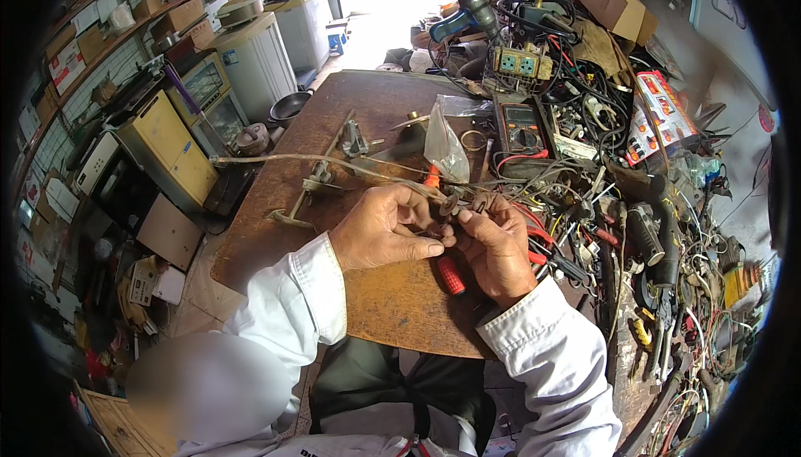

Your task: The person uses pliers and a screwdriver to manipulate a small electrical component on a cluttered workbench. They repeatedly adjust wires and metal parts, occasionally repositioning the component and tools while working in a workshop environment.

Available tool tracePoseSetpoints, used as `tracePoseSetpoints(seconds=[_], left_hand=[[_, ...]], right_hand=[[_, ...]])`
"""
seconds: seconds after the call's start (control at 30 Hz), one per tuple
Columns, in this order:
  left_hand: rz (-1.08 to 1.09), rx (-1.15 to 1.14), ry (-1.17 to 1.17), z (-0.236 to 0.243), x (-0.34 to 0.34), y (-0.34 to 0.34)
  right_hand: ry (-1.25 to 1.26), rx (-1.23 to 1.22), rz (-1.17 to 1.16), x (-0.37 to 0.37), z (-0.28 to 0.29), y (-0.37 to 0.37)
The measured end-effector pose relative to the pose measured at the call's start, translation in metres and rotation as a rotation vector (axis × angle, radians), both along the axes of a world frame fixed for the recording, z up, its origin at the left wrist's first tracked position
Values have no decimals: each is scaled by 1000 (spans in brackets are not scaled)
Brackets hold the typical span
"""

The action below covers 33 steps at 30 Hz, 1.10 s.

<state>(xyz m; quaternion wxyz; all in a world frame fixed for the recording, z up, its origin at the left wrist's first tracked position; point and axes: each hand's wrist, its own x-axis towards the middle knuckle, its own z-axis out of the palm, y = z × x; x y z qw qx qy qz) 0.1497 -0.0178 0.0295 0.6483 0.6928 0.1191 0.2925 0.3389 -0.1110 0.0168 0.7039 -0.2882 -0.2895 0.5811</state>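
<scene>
Close together over the wooden workbench [400, 311], my two hands meet at a small dark metal part with a round disc [450, 205]. My left hand [380, 228] has its fingers curled in around it, thumb pointing right. From the other side, my right hand [501, 244] pinches at the same part with thumb and forefinger. A long, thin, bent tube [334, 159] runs left from the fingers across the bench; whether it joins the disc part is hidden. Just below the fingers lies a red ribbed tool handle [450, 275]. An orange piece [431, 177] shows behind the left fingers.
Beyond my hands are a metal rod with a bracket [319, 177], a clear plastic bag [446, 147] and a ring [473, 140]. A multimeter [524, 128], pliers [663, 336] and tangled wires crowd the right. A heat gun [467, 15] stands far back; shelves [108, 32] line the left.
</scene>
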Motion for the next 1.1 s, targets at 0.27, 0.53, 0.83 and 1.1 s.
tracePoseSetpoints(seconds=[0.27,0.53,0.83,1.1], left_hand=[[34,139,69,6,0,-3],[36,-5,-68,-3,5,1],[165,112,-12,-6,0,1],[377,269,-205,2,-4,9]], right_hand=[[30,37,30,-1,-6,2],[-12,26,26,-2,-5,3],[-52,44,24,-3,-6,3],[-12,-17,-21,0,-3,5]])
